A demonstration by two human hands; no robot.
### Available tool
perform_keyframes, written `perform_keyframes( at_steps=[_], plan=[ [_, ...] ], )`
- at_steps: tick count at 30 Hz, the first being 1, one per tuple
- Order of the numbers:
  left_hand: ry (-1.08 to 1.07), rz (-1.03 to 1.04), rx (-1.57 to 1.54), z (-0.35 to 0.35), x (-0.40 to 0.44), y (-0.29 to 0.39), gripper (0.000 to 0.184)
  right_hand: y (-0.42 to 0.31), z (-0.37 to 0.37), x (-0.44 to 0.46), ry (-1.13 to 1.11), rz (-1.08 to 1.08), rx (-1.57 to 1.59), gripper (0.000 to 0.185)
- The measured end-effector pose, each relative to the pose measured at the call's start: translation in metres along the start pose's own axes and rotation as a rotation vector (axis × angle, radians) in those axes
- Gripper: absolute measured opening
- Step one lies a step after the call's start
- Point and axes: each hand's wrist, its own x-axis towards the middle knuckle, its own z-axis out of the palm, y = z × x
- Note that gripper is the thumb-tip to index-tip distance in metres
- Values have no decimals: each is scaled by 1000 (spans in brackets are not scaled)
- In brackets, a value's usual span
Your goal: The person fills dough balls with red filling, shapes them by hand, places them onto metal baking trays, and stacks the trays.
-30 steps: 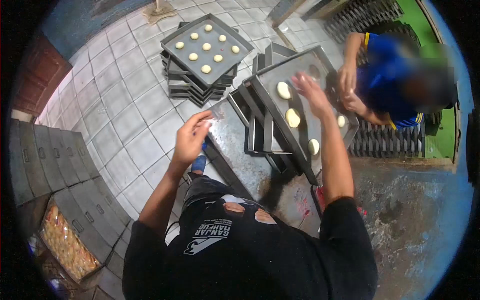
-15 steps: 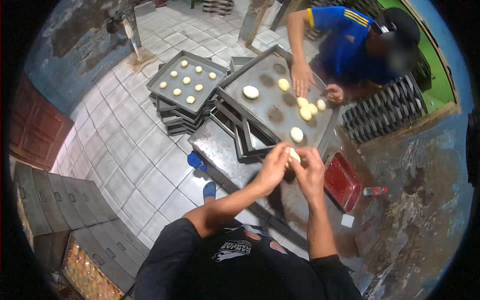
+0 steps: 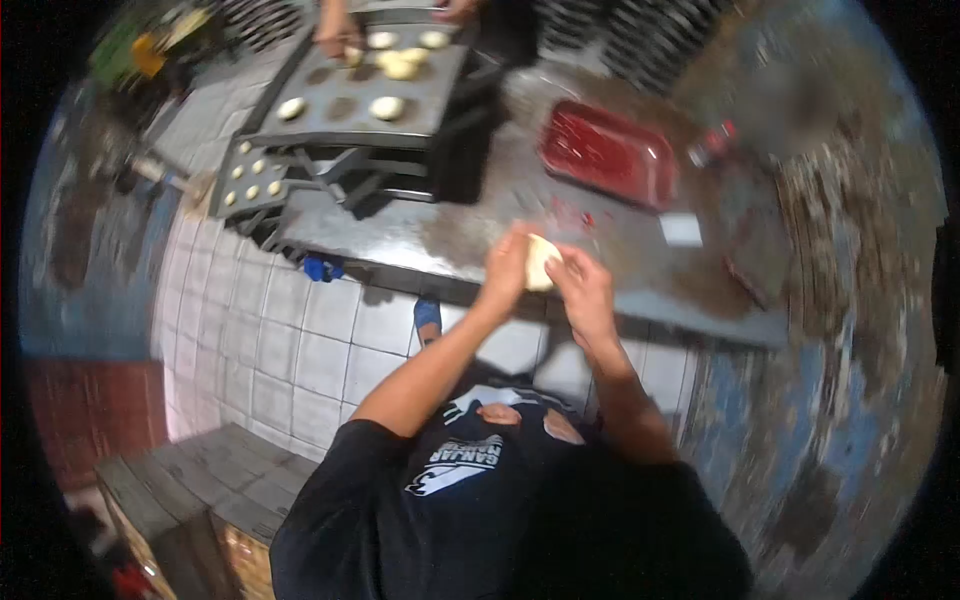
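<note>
A flattened pale dough piece (image 3: 540, 263) is held upright between my two hands, above the front edge of the metal table (image 3: 450, 235). My left hand (image 3: 508, 265) grips its left side, and my right hand (image 3: 583, 288) pinches its right side with thumb and fingers. Up and to the left, a dark tray (image 3: 345, 108) rests on stacked trays and bears several dough pieces, one of them (image 3: 387, 108) near its front edge. Red smears mark the table just beyond my hands.
A red tray (image 3: 610, 155) lies on the table beyond my hands, with a white square (image 3: 682, 230) and a blurred bottle (image 3: 712, 143) near it. Another person's hand (image 3: 338, 35) is over the dark tray. A lower tray of dough (image 3: 253, 180) stands at left.
The view has swung toward the red tray. My hands, apart a second ago, came together on a dough piece, which now looks flatter and wider. Fewer bare spots separate the dough pieces near the other person's hand.
</note>
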Motion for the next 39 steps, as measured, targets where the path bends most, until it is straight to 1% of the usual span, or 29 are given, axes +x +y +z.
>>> perform_keyframes(
  at_steps=[1, 3, 4, 5, 6, 7, 9, 11, 12, 13, 15, 16, 17, 18, 19, 21, 22, 25, 26, 27, 29, 30, 31, 33, 34, 36, 37, 38, 39],
  plan=[
    [17, -138, -197, 11, -13, 7, 43, 6, -8, -2, 125, -43, 38, 30],
    [84, -231, 78, -9, -3, -51, 50, 38, -31, -3, 218, -70, -305, 26],
    [-103, -242, 557, -43, 9, -98, 51, 51, -37, -11, 134, -56, -501, 23],
    [-172, -242, 573, -45, -1, -114, 45, 67, -41, -14, 36, -42, -695, 22],
    [-250, -122, 573, -42, -8, -119, 40, 73, -33, -3, -47, -555, -776, 19],
    [-330, -12, 569, -41, -17, -124, 36, 76, -35, -13, -187, -497, -862, 17],
    [-326, -45, 537, -40, -7, -137, 27, 71, -47, 1, -140, -457, -798, 16],
    [-343, -395, 268, -25, 14, -124, 25, 113, -80, 50, -10, -262, -489, 16],
    [-269, -417, 202, -15, 25, -119, 33, 116, -104, 73, 64, -38, -499, 16],
    [-268, -427, 199, -4, 38, -108, 33, 118, -129, 94, 134, 184, -508, 17],
    [-337, -283, 160, 18, 68, -86, 57, 186, -172, 128, 310, 57, -1120, 20],
    [-369, -217, 174, 21, 85, -81, 65, 210, -183, 136, 299, 65, -1127, 20],
    [-359, -227, 164, 25, 100, -74, 65, 229, -191, 139, 182, -15, -1284, 21],
    [-347, -186, 182, 28, 116, -66, 65, 237, -194, 142, 56, -99, -1434, 21],
    [-335, -138, 200, 29, 135, -60, 65, 220, -189, 152, 40, -100, -1440, 21],
    [-324, -230, 254, 21, 169, -45, 57, 171, -171, 171, -72, -102, -968, 20],
    [-308, -216, 278, 17, 185, -39, 55, 139, -154, 189, -24, -40, -857, 18],
    [-254, -164, 315, 12, 225, -30, 52, 104, -142, 254, -41, -48, -927, 20],
    [-256, -147, 320, 10, 237, -31, 49, 94, -133, 275, -1, -235, -1003, 22],
    [-254, -129, 328, 11, 249, -27, 47, 99, -131, 294, -16, -230, -1008, 22],
    [-223, -102, 389, 8, 270, -28, 47, 116, -126, 327, -151, -47, -1263, 25],
    [-202, -68, 458, 7, 278, -28, 47, 124, -124, 340, -185, -71, -1308, 26],
    [-186, -75, 452, 5, 285, -29, 47, 132, -122, 346, -204, -70, -1308, 26],
    [-162, -44, 466, 3, 296, -31, 47, 144, -120, 358, -263, 108, -1303, 20],
    [-151, -48, 460, 0, 300, -34, 47, 152, -122, 361, -277, 108, -1307, 20],
    [-115, -3, 551, -7, 309, -44, 48, 168, -135, 366, -169, 40, -867, 15],
    [-111, -5, 546, -9, 311, -50, 48, 171, -147, 366, -175, 41, -871, 15],
    [-92, 38, 555, -10, 314, -56, 48, 171, -161, 366, -289, 62, -641, 16],
    [-76, 85, 563, -9, 317, -58, 49, 157, -166, 362, -344, -98, -695, 18]
  ],
)
